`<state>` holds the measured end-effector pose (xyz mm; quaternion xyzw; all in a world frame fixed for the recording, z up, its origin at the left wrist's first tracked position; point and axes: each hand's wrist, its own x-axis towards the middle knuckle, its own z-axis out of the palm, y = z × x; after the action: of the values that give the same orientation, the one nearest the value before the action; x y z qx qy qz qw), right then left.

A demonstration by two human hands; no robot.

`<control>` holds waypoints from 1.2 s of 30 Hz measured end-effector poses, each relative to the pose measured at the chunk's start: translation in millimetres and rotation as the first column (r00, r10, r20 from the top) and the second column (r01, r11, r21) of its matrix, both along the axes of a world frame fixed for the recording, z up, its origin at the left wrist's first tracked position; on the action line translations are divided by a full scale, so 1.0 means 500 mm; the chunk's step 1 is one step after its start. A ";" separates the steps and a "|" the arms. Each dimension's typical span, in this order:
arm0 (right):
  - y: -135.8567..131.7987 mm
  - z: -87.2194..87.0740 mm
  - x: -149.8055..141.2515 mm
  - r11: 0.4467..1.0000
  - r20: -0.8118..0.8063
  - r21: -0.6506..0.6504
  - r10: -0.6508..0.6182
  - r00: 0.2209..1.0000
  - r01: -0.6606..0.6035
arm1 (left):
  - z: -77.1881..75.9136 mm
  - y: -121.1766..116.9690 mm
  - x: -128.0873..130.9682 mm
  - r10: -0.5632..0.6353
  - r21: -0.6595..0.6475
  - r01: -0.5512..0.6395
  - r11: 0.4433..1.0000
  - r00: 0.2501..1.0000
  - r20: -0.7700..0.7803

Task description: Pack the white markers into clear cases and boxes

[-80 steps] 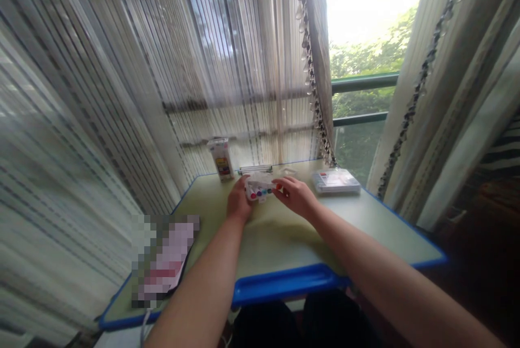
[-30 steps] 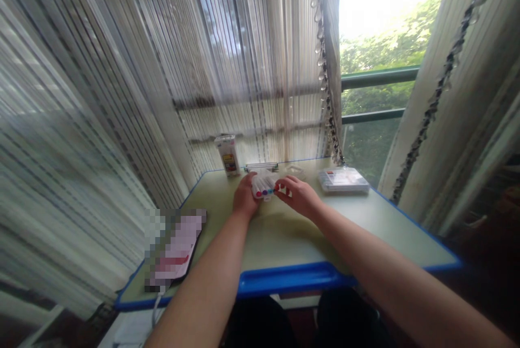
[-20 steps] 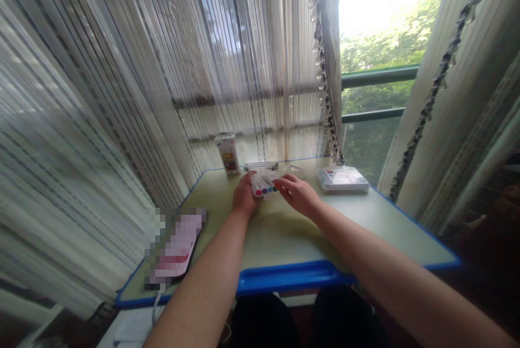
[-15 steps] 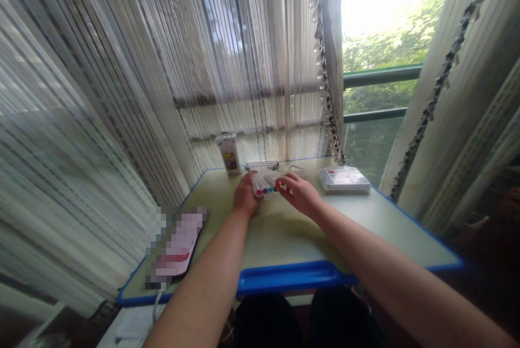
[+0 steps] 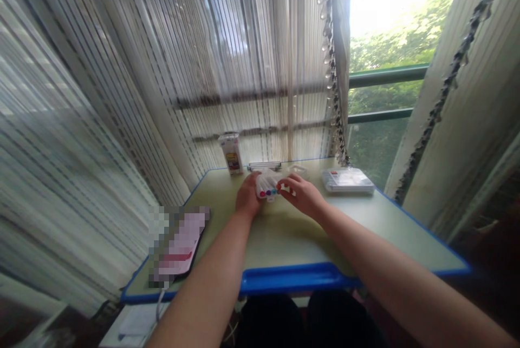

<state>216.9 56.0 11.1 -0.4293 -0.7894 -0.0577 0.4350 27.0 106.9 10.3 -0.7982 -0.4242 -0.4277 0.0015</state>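
Observation:
My left hand [image 5: 248, 196] is wrapped round the left side of a clear plastic case [image 5: 271, 199] above the table. Several white-barrelled markers [image 5: 266, 183] lie side by side in the case, with pink, purple and blue ends facing me. At the case's right side, my right hand [image 5: 298, 192] pinches the end of a marker with thumb and fingers. The fingers mostly cover that marker, and its colour is hard to make out.
Behind the case lie a few loose markers [image 5: 264, 165] and a clear lid [image 5: 298, 169]. A tall clear pack [image 5: 231, 154] stands back left, and a flat clear box [image 5: 348, 181] rests at right. A pixelated tablet-like device [image 5: 181, 245] lies at left on the blue-edged table [image 5: 292, 240].
The view has shifted slightly, so everything sits a little further right. The right fingers now cover the teal marker end that showed before. Both hands stay at the case.

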 end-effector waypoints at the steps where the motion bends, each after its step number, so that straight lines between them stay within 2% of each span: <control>1: 0.000 0.000 0.000 1.000 0.001 -0.003 0.002 1.000 -0.002 | 0.001 -0.002 0.001 0.002 -0.007 -0.002 1.000 1.000 -0.002; 10: 0.005 -0.004 0.001 0.999 0.004 0.009 -0.032 0.999 0.032 | 0.000 -0.006 0.006 0.004 -0.001 -0.004 1.000 1.000 0.002; 15: 0.002 -0.003 0.002 1.000 -0.002 -0.002 -0.013 1.000 0.013 | -0.006 -0.003 0.005 -0.025 0.026 0.025 0.999 1.000 0.008; 22: 0.002 -0.005 0.000 0.999 0.026 0.018 -0.052 0.998 0.052 | -0.006 -0.005 0.004 -0.055 0.000 0.055 0.998 0.998 -0.001; 29: -0.007 0.006 -0.003 0.994 -0.108 0.110 -0.014 0.994 0.026 | -0.006 -0.003 0.007 -0.078 0.031 0.076 0.997 0.996 0.045; 36: -0.010 0.007 -0.003 0.990 -0.057 0.140 -0.004 0.998 0.012 | -0.008 0.000 0.008 -0.063 0.049 0.060 0.997 0.996 0.067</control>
<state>215.5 50.8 14.4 -0.4024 -0.7690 -0.1025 0.4860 31.1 107.1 6.6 -0.7956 -0.3890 -0.4644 -0.0073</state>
